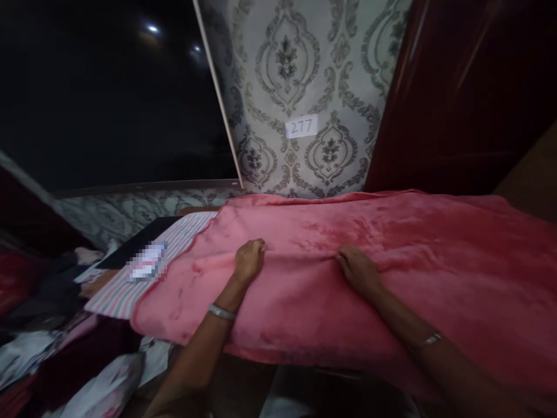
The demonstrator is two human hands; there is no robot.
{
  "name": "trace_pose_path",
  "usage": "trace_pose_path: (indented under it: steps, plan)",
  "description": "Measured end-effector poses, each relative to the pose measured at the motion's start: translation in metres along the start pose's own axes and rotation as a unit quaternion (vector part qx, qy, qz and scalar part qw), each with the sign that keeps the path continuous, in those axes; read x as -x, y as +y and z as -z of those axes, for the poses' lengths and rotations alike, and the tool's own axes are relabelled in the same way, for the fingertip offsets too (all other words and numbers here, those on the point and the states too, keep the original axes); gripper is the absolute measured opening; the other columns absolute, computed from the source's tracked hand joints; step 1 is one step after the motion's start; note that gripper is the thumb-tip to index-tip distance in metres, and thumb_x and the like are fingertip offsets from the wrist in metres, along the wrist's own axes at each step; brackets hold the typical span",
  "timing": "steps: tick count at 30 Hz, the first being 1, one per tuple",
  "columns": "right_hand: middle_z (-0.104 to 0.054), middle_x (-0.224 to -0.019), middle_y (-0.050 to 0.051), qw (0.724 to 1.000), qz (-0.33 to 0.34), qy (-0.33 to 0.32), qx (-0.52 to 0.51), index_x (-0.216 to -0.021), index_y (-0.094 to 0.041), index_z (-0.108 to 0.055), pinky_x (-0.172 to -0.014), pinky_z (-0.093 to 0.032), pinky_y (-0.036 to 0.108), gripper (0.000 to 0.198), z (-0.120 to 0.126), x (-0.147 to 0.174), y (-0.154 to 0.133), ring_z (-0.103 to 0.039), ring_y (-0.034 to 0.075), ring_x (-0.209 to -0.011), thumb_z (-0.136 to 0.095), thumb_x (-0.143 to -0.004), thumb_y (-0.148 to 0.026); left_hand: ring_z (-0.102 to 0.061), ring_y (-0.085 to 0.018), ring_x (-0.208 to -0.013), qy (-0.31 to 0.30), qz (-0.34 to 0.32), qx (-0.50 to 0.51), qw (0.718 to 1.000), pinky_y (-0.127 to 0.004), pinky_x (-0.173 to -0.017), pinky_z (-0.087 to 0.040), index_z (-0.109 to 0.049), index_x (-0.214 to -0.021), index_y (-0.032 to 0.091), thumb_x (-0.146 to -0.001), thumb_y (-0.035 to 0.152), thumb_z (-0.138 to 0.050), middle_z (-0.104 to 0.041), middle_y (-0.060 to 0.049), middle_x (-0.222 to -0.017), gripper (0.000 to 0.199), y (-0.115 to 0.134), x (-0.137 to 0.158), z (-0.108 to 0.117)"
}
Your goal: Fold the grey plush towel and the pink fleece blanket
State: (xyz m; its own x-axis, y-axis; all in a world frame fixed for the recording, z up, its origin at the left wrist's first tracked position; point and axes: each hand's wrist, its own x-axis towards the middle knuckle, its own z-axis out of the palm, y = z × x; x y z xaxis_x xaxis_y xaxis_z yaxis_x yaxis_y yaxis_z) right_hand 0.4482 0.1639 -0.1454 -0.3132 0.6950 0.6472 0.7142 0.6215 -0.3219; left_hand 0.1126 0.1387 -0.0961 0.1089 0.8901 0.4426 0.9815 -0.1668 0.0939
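Observation:
A plush pink-red blanket (300, 313) lies spread over the table, its near side hanging over the front edge. Near its middle, my left hand (250, 258) is closed on a pinch of the fabric. To the right, my right hand (357, 268) grips the same blanket with bent fingers. A raised fold runs between the two hands. Under the blanket's left end, a striped cloth (115, 293) shows, with a blurred-out white and pink item (148, 261) on top.
A large dark TV screen (117, 104) stands at the back left. Patterned wallpaper with a paper label (301, 126) reading 277 is behind the table. A dark red glossy panel (452, 98) rises at right. Piled clothes (96, 371) lie at lower left.

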Motion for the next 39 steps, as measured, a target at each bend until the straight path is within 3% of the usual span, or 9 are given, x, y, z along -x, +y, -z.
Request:
trace_pose_path:
  steps: [11,15,20,22,25,28,33,36,39]
  plan:
    - [-0.067,-0.074,0.006,0.999,0.0,-0.039,-0.009,-0.075,-0.024,-0.057,-0.067,-0.046,0.033,0.027,-0.003,0.006,0.001,-0.063,0.023,-0.071,-0.041,-0.096,-0.033,-0.066,-0.019,-0.098,-0.039,0.015,0.009,0.999,-0.032,-0.089,-0.051,-0.067,-0.106,0.021,-0.098,0.02,-0.046,-0.071,-0.008,-0.103,0.022,-0.001,0.003,0.003]
    - [-0.07,-0.077,0.007,1.0,0.004,-0.028,-0.012,-0.077,-0.025,-0.06,-0.069,-0.048,0.034,0.028,-0.007,0.007,0.004,-0.065,0.023,-0.073,-0.041,-0.095,-0.033,-0.064,-0.02,-0.11,-0.044,0.102,0.006,0.994,-0.032,-0.098,-0.048,-0.068,-0.108,0.018,-0.096,0.017,-0.044,-0.07,-0.011,-0.114,0.027,-0.047,-0.004,0.026]
    - [-0.071,-0.077,0.006,0.999,0.004,-0.032,-0.015,-0.076,-0.025,-0.062,-0.069,-0.048,0.035,0.028,-0.008,0.007,0.005,-0.065,0.023,-0.073,-0.043,-0.095,-0.032,-0.059,-0.036,-0.124,-0.045,0.304,-0.038,0.951,-0.05,-0.101,-0.047,-0.064,-0.122,0.008,-0.088,0.015,-0.048,-0.064,-0.027,-0.129,0.039,-0.13,-0.002,0.06]
    - [-0.071,-0.077,0.007,0.999,0.001,-0.033,-0.013,-0.076,-0.025,-0.062,-0.069,-0.048,0.035,0.028,-0.007,0.006,0.004,-0.065,0.023,-0.073,-0.043,-0.095,-0.032,-0.06,-0.041,-0.122,-0.05,0.369,-0.042,0.927,-0.056,-0.097,-0.047,-0.065,-0.12,0.008,-0.087,0.019,-0.049,-0.065,-0.029,-0.125,0.038,-0.154,0.001,0.065]
    - [-0.071,-0.078,0.007,0.999,-0.003,-0.037,-0.013,-0.078,-0.024,-0.064,-0.068,-0.048,0.035,0.028,-0.005,0.006,0.003,-0.065,0.023,-0.073,-0.043,-0.095,-0.032,-0.058,-0.042,-0.125,-0.047,0.415,-0.027,0.908,-0.058,-0.099,-0.045,-0.066,-0.116,0.012,-0.086,0.024,-0.053,-0.066,-0.028,-0.125,0.035,-0.176,0.002,0.062]
    - [-0.071,-0.079,0.007,0.999,-0.005,-0.035,-0.018,-0.079,-0.024,-0.064,-0.07,-0.048,0.035,0.026,-0.004,0.005,0.002,-0.065,0.023,-0.075,-0.044,-0.094,-0.032,-0.06,-0.04,-0.123,-0.031,0.432,0.004,0.901,-0.054,-0.1,-0.046,-0.066,-0.113,0.014,-0.083,0.027,-0.056,-0.069,-0.025,-0.121,0.034,-0.188,-0.001,0.056]
    - [-0.069,-0.078,0.007,0.999,-0.008,-0.039,-0.025,-0.078,-0.024,-0.063,-0.07,-0.047,0.034,0.029,-0.001,0.004,0.002,-0.063,0.023,-0.073,-0.042,-0.096,-0.032,-0.069,-0.032,-0.096,0.029,0.429,0.079,0.899,-0.041,-0.085,-0.051,-0.066,-0.104,0.019,-0.077,0.024,-0.06,-0.072,-0.013,-0.09,0.028,-0.206,-0.004,0.062]
    - [-0.067,-0.077,0.006,1.0,-0.003,0.006,-0.02,-0.077,-0.024,-0.06,-0.069,-0.047,0.035,0.03,0.0,0.005,0.002,-0.062,0.023,-0.073,-0.04,-0.099,-0.033,-0.065,-0.026,-0.077,0.103,0.423,0.123,0.892,-0.037,-0.075,-0.051,-0.064,-0.106,0.018,-0.079,0.026,-0.057,-0.064,-0.005,-0.074,0.029,-0.217,-0.006,0.077]
    - [-0.065,-0.075,0.006,0.996,0.006,0.084,0.001,-0.076,-0.024,-0.056,-0.069,-0.047,0.036,0.034,0.003,0.007,0.003,-0.06,0.023,-0.073,-0.039,-0.101,-0.038,-0.06,-0.021,-0.07,0.177,0.411,0.169,0.878,-0.034,-0.071,-0.05,-0.061,-0.107,0.016,-0.079,0.027,-0.054,-0.057,-0.001,-0.071,0.032,-0.224,-0.013,0.093]
